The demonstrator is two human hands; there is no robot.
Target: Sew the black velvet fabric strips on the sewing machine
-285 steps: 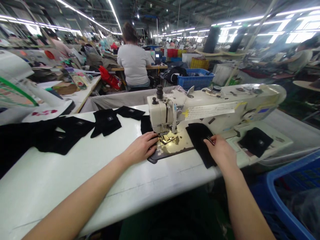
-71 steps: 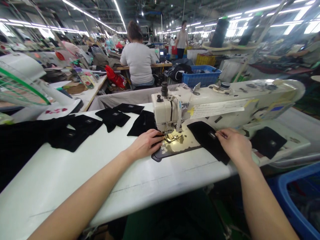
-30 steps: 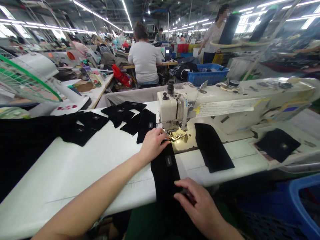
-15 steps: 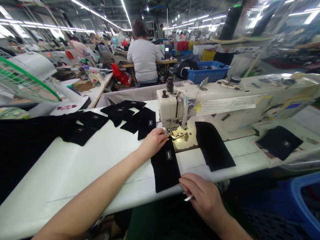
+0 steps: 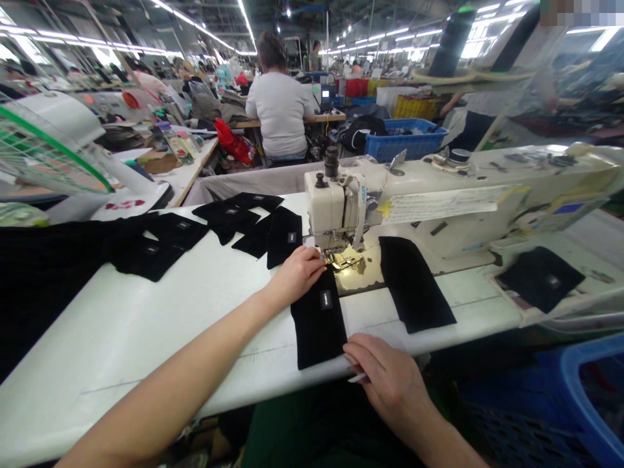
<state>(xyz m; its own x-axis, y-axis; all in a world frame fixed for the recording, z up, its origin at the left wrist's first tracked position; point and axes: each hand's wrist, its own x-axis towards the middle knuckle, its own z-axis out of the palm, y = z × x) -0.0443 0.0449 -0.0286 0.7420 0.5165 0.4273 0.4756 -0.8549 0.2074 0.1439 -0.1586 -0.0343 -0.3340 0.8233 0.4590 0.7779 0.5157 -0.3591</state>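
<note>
With the left hand [image 5: 298,274], bunching the fingers together at the top end of a black panel [image 5: 319,335], right beside the presser foot [image 5: 346,262] of the sewing machine [image 5: 439,182]; not being able to tell a pinch from a plain press, with the thumb mostly hidden. With the right hand [image 5: 392,380], pinching the panel's lower right corner between thumb and forefinger, and also tucking a slim pale tool [image 5: 358,377] under the fingers. Lying flat in front of the sewing machine, reaching the table's front edge, and showing a small label [image 5: 325,299] face up.

Possibly risking a skewed or puckered panel through pulling unevenly at that corner; perhaps risking fingertips through working so near the presser foot, or a snag through carrying the tool so close to the cloth.

Stretching the left arm diagonally up toward the sewing machine, turning the back of the hand upward. Reaching in lower with the right, curling the fingers inward.

Farther out, seeing a second panel [image 5: 414,283] before the sewing machine's arm, labelled black pieces [image 5: 281,248] left of it, and a blue basket [image 5: 570,354] toward its right front.
</note>
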